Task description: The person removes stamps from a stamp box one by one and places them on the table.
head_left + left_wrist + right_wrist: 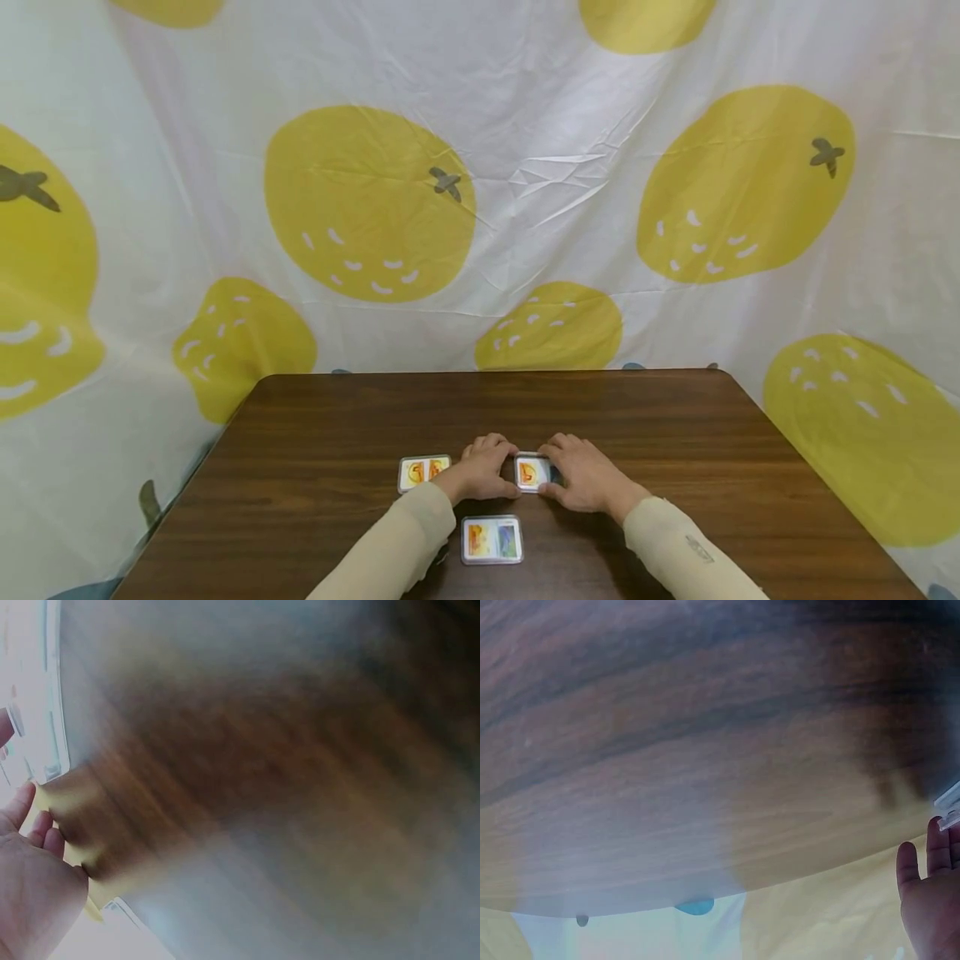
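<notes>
A clear-edged card case with an orange picture on white lies between the two hands in the head view. The left hand holds its left side, fingertips at the far corner and thumb at the near one. Across from it the right hand grips the right side, index finger and thumb spread over the far and near edges, covering part of the picture. The left wrist view catches the clear edge of the case beside the left fingers. In the right wrist view, fingers meet a clear corner.
A second card case with orange and blue-green pictures lies nearer the person. Another, with two orange pictures, sits left of the left hand, partly behind it. All rest on a dark wooden table before a lemon-print curtain.
</notes>
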Demonstrator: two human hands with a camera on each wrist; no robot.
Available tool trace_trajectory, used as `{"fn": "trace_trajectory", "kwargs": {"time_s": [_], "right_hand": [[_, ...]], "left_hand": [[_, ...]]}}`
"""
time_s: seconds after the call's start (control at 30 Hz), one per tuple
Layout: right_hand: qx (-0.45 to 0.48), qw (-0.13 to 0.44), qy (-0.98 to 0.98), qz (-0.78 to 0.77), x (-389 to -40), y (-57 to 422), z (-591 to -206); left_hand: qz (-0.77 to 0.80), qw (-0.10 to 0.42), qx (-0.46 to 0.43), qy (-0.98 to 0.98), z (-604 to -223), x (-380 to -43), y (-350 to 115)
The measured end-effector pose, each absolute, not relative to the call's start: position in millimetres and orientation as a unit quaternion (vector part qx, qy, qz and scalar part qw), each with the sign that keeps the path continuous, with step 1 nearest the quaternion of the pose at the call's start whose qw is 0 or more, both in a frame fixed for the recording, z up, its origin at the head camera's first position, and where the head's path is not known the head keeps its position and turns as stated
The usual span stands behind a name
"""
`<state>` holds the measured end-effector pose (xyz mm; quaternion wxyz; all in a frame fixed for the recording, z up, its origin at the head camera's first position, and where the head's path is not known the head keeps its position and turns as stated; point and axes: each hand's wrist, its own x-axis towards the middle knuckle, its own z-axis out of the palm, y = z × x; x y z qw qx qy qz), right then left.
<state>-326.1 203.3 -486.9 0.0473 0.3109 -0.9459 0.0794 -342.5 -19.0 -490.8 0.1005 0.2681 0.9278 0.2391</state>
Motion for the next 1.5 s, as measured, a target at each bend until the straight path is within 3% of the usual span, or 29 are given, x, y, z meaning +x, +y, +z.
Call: {"fn": "trace_trajectory", "kwargs": {"time_s": [0.47,1.5], "right_hand": [[0.313,0.080,-0.943,0.083,-327.5,219.9,-480.4],[0.256,0.035,-0.964,0.063,-316.1,326.7,-466.9]], "left_hand": [[0.227,0.090,0.282,0.928,-487.3,-336.9,-21.6],[0.204,0.089,0.277,0.935,-486.9,-335.4,-20.7]]}}
